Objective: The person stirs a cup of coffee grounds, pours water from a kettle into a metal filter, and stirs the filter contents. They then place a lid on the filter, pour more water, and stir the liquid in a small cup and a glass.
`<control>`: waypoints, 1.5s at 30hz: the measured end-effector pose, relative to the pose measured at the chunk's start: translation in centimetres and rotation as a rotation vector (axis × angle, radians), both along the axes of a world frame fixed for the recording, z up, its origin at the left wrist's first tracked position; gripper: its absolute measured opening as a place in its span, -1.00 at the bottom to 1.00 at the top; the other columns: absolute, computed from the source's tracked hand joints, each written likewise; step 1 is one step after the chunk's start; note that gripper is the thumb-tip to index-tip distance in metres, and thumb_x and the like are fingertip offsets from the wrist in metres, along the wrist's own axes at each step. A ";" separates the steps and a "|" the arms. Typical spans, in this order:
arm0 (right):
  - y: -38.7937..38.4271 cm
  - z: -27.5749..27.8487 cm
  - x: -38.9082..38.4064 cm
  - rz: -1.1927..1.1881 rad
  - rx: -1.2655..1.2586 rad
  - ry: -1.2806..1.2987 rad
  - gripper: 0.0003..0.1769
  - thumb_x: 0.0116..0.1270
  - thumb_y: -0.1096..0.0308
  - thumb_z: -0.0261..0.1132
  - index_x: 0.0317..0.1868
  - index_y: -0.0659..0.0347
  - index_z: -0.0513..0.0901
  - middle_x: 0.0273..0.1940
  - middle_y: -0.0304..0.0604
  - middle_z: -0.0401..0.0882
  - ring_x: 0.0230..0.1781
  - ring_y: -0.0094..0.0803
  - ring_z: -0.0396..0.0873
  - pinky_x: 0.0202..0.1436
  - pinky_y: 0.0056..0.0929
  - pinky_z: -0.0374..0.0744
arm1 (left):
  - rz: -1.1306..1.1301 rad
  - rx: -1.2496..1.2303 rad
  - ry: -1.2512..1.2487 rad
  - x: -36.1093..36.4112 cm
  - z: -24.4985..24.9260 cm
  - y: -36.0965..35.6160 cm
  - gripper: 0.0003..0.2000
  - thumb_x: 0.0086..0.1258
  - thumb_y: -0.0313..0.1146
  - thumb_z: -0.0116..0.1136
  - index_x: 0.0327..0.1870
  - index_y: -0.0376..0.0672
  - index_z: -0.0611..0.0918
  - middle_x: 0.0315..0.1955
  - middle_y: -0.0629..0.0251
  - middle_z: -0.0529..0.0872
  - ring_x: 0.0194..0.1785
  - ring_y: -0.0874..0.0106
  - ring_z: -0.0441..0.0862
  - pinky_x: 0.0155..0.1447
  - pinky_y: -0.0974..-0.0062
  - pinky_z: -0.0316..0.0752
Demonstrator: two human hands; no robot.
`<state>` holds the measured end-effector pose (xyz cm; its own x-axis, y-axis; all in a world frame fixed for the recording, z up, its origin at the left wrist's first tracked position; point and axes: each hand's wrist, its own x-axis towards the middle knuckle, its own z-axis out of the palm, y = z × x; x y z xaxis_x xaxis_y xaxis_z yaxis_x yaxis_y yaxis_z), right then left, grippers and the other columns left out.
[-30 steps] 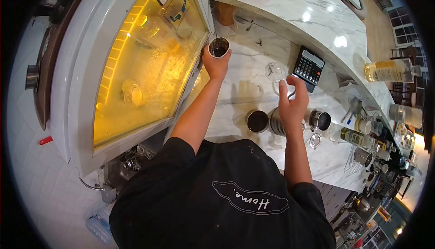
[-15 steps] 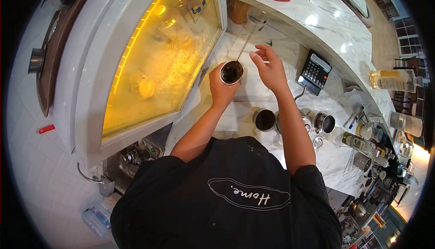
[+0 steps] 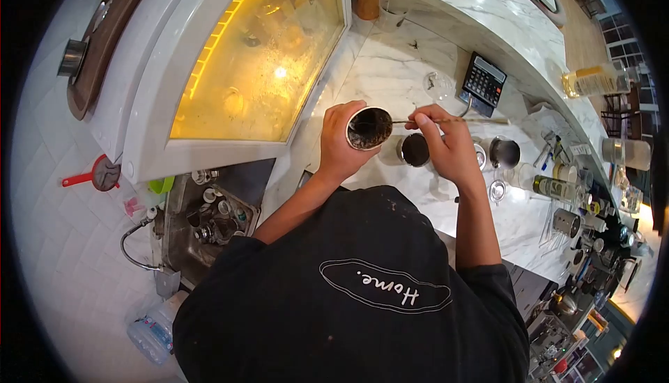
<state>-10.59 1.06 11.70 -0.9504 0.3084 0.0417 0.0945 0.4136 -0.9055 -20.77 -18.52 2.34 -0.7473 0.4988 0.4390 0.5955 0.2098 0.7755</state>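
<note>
Nearest to us is our own black shirt [image 3: 279, 313], and down to the left of it sits the sink [image 3: 182, 240], crowded with small parts. Moving up, our left hand [image 3: 339, 143] is wrapped firmly round a metal cup [image 3: 369, 129], held in the air above the marble counter [image 3: 390, 76] and tipped so its mouth faces us, dark contents showing inside. Our right hand [image 3: 449, 147] is pinched shut on a long thin stirrer [image 3: 474, 120], which lies almost level with its near end at the cup's rim. We cannot tell whether it dips into the dark stuff. Between the two hands a second cup [image 3: 416, 150] of dark liquid stands on the counter, with a steel cup [image 3: 504, 152] just beyond our right hand. Farther off we have a clear glass [image 3: 437, 85] and a calculator [image 3: 482, 76], and the yellow-lit cabinet [image 3: 258, 56] runs along the left. Here is the worry: with the cup tipped this far, one lively stir could slop the dark contents over the rim onto the marble. The stirrer's long tail also hangs out over the steel cup, so a wide swing might clip it. Any drips flung far could reach the calculator.
</note>
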 end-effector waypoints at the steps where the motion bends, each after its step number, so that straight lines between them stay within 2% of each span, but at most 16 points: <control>1: -0.4 0.7 1.2 -0.012 0.032 0.022 -0.69 0.62 0.27 0.20 -0.16 0.36 0.73 -0.27 -0.06 0.76 -0.25 -0.27 0.71 -0.09 -0.35 0.61 | -0.023 0.014 0.024 0.3 0.6 -0.1 -0.24 -0.10 -0.46 0.68 0.27 -0.16 0.58 0.17 0.11 0.68 0.25 0.07 0.58 0.34 0.17 0.48; 7: -1.0 4.4 7.4 -0.079 0.150 0.222 -0.90 0.52 0.51 0.28 -0.16 0.30 0.73 -0.24 -0.07 0.76 -0.22 -0.17 0.70 -0.07 -0.28 0.61 | -0.218 0.123 0.071 2.8 3.4 0.6 -0.18 -0.15 -0.55 0.62 0.29 -0.15 0.50 0.21 0.06 0.60 0.35 0.07 0.52 0.44 0.16 0.42; 10: -0.2 5.3 10.1 -0.063 0.275 0.293 -0.91 0.50 0.52 0.28 -0.16 0.30 0.73 -0.24 -0.07 0.74 -0.19 -0.13 0.67 -0.05 -0.25 0.59 | -0.318 0.269 0.037 4.5 3.8 2.1 -0.16 -0.15 -0.57 0.59 0.30 -0.14 0.45 0.23 0.02 0.56 0.39 0.05 0.49 0.49 0.13 0.38; 14: 0.9 6.6 13.2 -0.061 0.291 0.359 -0.94 0.47 0.51 0.32 -0.16 0.30 0.72 -0.24 -0.07 0.73 -0.18 -0.10 0.66 -0.03 -0.23 0.59 | -0.429 0.393 0.030 6.9 4.3 3.8 -0.16 -0.15 -0.57 0.58 0.30 -0.14 0.44 0.24 -0.01 0.54 0.39 0.02 0.49 0.48 0.09 0.39; 18: 2.5 7.7 16.3 -0.046 0.263 0.386 -0.94 0.48 0.51 0.31 -0.16 0.31 0.72 -0.23 -0.07 0.74 -0.17 -0.09 0.67 0.04 -0.22 0.61 | -0.470 0.305 0.046 9.1 6.3 4.8 -0.17 -0.24 -0.52 0.62 0.24 -0.10 0.52 0.17 0.11 0.63 0.34 0.08 0.54 0.41 0.18 0.36; 24: 5.4 9.8 20.1 -0.017 0.297 0.370 -0.92 0.47 0.48 0.32 -0.16 0.29 0.73 -0.25 -0.07 0.75 -0.16 -0.08 0.67 0.12 -0.16 0.59 | -0.546 0.239 0.035 12.1 8.8 6.8 -0.17 -0.22 -0.49 0.63 0.26 -0.10 0.54 0.14 0.13 0.66 0.29 0.12 0.59 0.40 0.22 0.33; 27: 6.8 10.3 21.6 0.030 0.348 0.368 -0.93 0.47 0.49 0.31 -0.16 0.27 0.73 -0.24 -0.08 0.75 -0.18 -0.09 0.68 0.15 -0.12 0.58 | -0.664 0.183 0.054 13.0 9.5 7.7 -0.15 -0.18 -0.56 0.55 0.32 -0.15 0.48 0.21 -0.04 0.58 0.31 0.12 0.57 0.35 0.24 0.51; 33: 8.9 10.1 24.5 0.037 0.347 0.348 -0.90 0.51 0.45 0.28 -0.16 0.24 0.73 -0.21 -0.11 0.77 -0.16 -0.15 0.74 0.35 -0.02 0.50 | -0.695 0.264 0.109 15.5 8.5 9.8 -0.15 -0.15 -0.50 0.61 0.33 -0.15 0.46 0.21 -0.08 0.56 0.29 0.09 0.57 0.33 0.21 0.53; 35: 9.2 9.5 25.2 0.007 0.321 0.354 -0.86 0.54 0.42 0.25 -0.17 0.22 0.74 -0.19 -0.12 0.79 -0.13 -0.19 0.75 0.42 0.01 0.46 | -0.650 0.340 0.015 17.0 8.2 10.5 -0.16 -0.19 -0.49 0.63 0.28 -0.12 0.50 0.17 0.01 0.61 0.26 0.10 0.59 0.35 0.20 0.45; 38: 9.7 8.7 26.2 -0.031 0.255 0.333 -0.69 0.67 0.33 0.08 -0.19 0.24 0.71 -0.25 -0.13 0.81 -0.02 -0.21 0.78 0.53 0.14 0.32 | -0.604 0.346 -0.004 18.5 7.9 11.2 -0.15 -0.22 -0.49 0.65 0.27 -0.12 0.50 0.17 0.04 0.63 0.26 0.10 0.59 0.36 0.20 0.42; 41: 9.9 7.6 27.0 -0.089 0.252 0.369 -0.66 0.70 0.31 0.06 -0.18 0.26 0.71 -0.22 -0.09 0.83 -0.06 -0.24 0.79 0.53 0.12 0.33 | -0.570 0.342 -0.022 19.9 7.4 11.6 -0.14 -0.22 -0.51 0.66 0.27 -0.13 0.49 0.19 0.03 0.62 0.27 0.09 0.58 0.35 0.21 0.44; 44: 9.2 6.7 27.5 -0.215 0.166 0.387 -0.71 0.64 0.37 0.12 -0.14 0.25 0.77 -0.28 -0.14 0.83 -0.16 -0.29 0.79 0.47 0.07 0.42 | -0.535 0.379 -0.049 21.1 6.6 12.6 -0.13 -0.22 -0.52 0.66 0.28 -0.14 0.48 0.19 0.03 0.62 0.28 0.08 0.58 0.36 0.20 0.45; 45: 8.9 6.2 27.6 -0.262 0.137 0.410 -0.68 0.66 0.36 0.11 -0.16 0.30 0.77 -0.30 -0.14 0.83 -0.21 -0.33 0.78 0.47 0.04 0.43 | -0.523 0.395 -0.058 21.5 6.3 13.0 -0.12 -0.23 -0.52 0.66 0.28 -0.14 0.48 0.20 0.03 0.62 0.29 0.08 0.57 0.36 0.19 0.45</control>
